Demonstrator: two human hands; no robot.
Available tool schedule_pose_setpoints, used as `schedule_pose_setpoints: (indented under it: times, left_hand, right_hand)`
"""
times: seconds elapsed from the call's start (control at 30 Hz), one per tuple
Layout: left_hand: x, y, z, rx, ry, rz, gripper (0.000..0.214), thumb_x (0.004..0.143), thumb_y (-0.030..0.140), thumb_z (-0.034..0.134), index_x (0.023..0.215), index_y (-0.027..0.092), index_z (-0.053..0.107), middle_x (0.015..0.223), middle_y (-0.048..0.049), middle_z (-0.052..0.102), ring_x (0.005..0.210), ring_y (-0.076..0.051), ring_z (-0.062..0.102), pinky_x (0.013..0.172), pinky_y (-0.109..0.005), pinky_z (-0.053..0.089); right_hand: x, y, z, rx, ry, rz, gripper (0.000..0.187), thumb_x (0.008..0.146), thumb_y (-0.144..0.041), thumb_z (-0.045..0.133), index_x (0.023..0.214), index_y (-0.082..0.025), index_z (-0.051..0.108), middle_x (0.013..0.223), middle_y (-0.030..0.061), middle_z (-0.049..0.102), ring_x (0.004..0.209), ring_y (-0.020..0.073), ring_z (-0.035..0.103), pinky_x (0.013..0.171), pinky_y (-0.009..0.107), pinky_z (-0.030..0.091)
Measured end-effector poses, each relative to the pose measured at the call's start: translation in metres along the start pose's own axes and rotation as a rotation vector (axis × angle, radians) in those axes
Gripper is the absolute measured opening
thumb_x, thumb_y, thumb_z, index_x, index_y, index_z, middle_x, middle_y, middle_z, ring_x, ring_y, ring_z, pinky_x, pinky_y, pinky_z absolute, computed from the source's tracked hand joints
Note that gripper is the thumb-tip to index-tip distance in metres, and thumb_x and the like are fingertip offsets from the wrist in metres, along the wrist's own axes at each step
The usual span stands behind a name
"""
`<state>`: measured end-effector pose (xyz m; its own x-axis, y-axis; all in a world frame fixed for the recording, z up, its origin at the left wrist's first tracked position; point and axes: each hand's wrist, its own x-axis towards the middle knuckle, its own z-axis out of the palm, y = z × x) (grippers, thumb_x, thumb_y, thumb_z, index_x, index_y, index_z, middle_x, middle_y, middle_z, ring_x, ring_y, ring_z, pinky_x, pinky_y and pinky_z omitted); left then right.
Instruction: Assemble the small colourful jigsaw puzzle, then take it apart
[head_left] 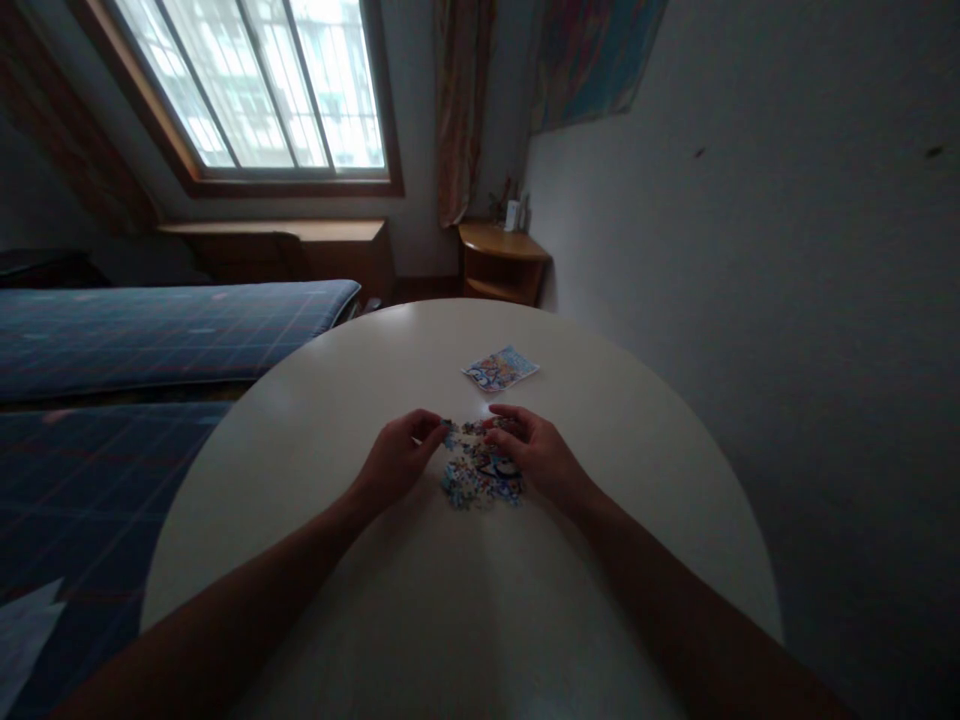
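Handling loose puzzle pieces point(463, 481) at mid-bench, well in from the near edge of the bench point(322, 400); apparently sorting and fitting. Pinching 1 small piece point(447, 424) between thumb and forefinger of the left hand point(399, 455), on the side toward the left edge. Holding thumb and forefinger of the right hand point(538, 455) apart over the opposite side; grip undeterminable. Not touching 1 printed sheet point(501, 369) toward the far edge. Next, probably calling for turning and aligning by fingertip.
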<state>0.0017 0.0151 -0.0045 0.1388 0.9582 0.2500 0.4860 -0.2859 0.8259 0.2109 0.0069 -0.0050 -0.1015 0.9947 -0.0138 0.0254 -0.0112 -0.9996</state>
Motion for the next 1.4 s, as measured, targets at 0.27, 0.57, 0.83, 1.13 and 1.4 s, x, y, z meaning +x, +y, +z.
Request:
schedule_pose_setpoints:
  times: [0.27, 0.57, 0.83, 1.13, 1.4]
  left_hand:
    - [-0.002, 0.006, 0.002, -0.095, -0.027, 0.027, 0.021, 0.082, 0.038, 0.062, 0.083, 0.017, 0.067, 0.075, -0.0034, 0.071, 0.067, -0.016, 0.064, 0.062, -0.026, 0.05]
    - [-0.01, 0.017, 0.008, -0.374, -0.059, -0.048, 0.022, 0.078, 0.037, 0.068, 0.08, 0.015, 0.067, 0.07, -0.0015, 0.066, 0.063, -0.013, 0.059, 0.059, -0.023, 0.047]
    - [-0.008, 0.017, 0.002, -0.571, -0.189, -0.236, 0.031, 0.072, 0.044, 0.074, 0.079, 0.015, 0.065, 0.06, 0.0029, 0.057, 0.052, -0.008, 0.048, 0.046, -0.018, 0.034]
    - [-0.008, 0.021, 0.003, -0.39, -0.186, -0.092, 0.029, 0.074, 0.043, 0.072, 0.075, 0.015, 0.065, 0.064, -0.0006, 0.064, 0.052, -0.01, 0.054, 0.049, -0.02, 0.042]
    - [-0.002, 0.0, -0.004, 0.124, -0.031, 0.046, 0.024, 0.084, 0.039, 0.063, 0.091, 0.018, 0.071, 0.089, -0.006, 0.072, 0.06, -0.014, 0.06, 0.059, -0.027, 0.048]
  right_hand:
    - [-0.005, -0.003, 0.004, -0.125, -0.067, -0.014, 0.028, 0.081, -0.031, 0.069, 0.104, -0.016, 0.067, 0.086, 0.0065, 0.073, 0.074, 0.0162, 0.069, 0.064, 0.027, 0.054]
    - [-0.014, -0.01, 0.013, -0.332, -0.16, -0.135, 0.021, 0.078, -0.035, 0.072, 0.085, -0.016, 0.074, 0.078, 0.0036, 0.072, 0.069, 0.0149, 0.062, 0.063, 0.025, 0.045]
    - [-0.015, -0.012, 0.01, -0.324, -0.194, -0.154, 0.016, 0.077, -0.031, 0.074, 0.083, -0.016, 0.076, 0.075, 0.0027, 0.073, 0.068, 0.0147, 0.064, 0.063, 0.024, 0.046]
    - [-0.019, -0.013, 0.012, -0.411, -0.22, -0.172, 0.014, 0.076, -0.029, 0.074, 0.081, -0.016, 0.076, 0.074, 0.003, 0.073, 0.065, 0.0144, 0.064, 0.059, 0.023, 0.045]
    - [-0.011, -0.015, 0.003, -0.385, -0.083, -0.126, 0.023, 0.08, -0.034, 0.072, 0.097, -0.018, 0.076, 0.091, 0.0074, 0.077, 0.08, 0.0201, 0.071, 0.074, 0.032, 0.054]
